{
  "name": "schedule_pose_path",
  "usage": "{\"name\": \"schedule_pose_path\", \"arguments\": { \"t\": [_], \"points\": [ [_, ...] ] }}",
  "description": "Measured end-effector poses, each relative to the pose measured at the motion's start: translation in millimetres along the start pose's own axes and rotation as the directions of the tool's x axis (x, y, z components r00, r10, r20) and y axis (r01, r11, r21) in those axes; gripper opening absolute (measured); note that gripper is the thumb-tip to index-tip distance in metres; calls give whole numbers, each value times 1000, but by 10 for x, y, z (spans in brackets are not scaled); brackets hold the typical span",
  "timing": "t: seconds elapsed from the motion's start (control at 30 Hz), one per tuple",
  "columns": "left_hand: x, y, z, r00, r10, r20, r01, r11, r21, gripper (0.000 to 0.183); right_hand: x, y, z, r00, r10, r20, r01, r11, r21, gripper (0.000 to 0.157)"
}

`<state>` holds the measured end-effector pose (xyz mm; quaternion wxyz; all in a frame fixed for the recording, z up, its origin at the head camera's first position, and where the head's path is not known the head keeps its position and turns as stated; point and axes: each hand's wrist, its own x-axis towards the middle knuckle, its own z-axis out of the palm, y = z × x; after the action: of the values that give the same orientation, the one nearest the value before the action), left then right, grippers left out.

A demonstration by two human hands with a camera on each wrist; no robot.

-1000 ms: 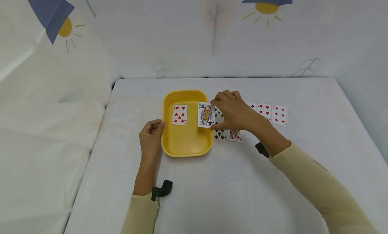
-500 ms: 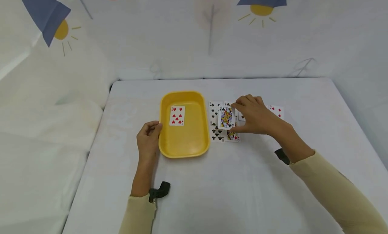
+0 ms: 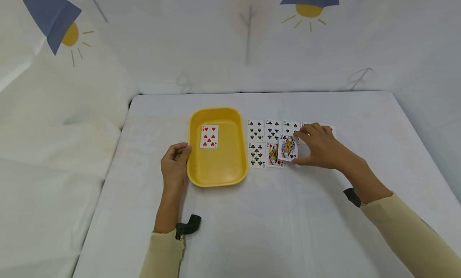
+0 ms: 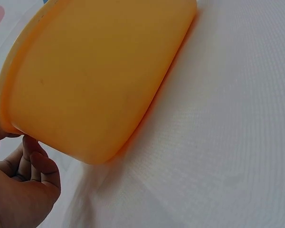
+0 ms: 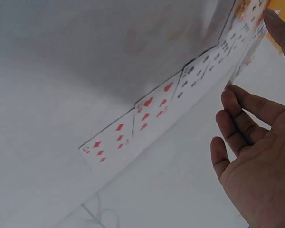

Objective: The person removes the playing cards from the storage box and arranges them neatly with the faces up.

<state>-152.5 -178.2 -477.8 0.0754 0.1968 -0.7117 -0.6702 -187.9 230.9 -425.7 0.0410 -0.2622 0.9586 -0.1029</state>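
My right hand (image 3: 320,148) pinches a queen of clubs (image 3: 288,147) by its top and bottom edges, thumb below and fingers above. In the head view the card overlaps the right edge of a queen of diamonds (image 3: 273,155). An eight of clubs (image 3: 257,155) lies left of that queen. Above them runs a row with a seven of spades (image 3: 256,130), a seven of clubs (image 3: 273,130) and a six of spades (image 3: 291,127). My left hand (image 3: 174,164) pinches the left rim of a yellow tray (image 3: 217,178), which holds a seven of hearts (image 3: 209,137).
The upper row ends at the right with a six of hearts (image 5: 152,105) and a six of diamonds (image 5: 109,141), partly hidden behind my right hand in the head view. A white cloth (image 3: 230,230) covers the table, with a white wall (image 3: 201,38) behind.
My right hand has carried the queen of clubs from over the tray's right edge rightward, past the sevens, to beside the queen of diamonds. My left hand stays on the tray rim.
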Motion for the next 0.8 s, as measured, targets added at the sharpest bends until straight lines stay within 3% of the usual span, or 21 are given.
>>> {"name": "schedule_pose_path", "arguments": {
  "t": [0.3, 0.8],
  "points": [
    [7, -39, 11, 1000, -16, 14, 16, 1000, -15, 30, -154, 107, 132, 999, 20, 31, -20, 1000, 2, 76],
    [17, 4, 9, 1000, -15, -1, 15, 1000, 2, 31, -185, 165, 270, 999, 24, 37, -25, 999, 21, 79]
  ]
}}
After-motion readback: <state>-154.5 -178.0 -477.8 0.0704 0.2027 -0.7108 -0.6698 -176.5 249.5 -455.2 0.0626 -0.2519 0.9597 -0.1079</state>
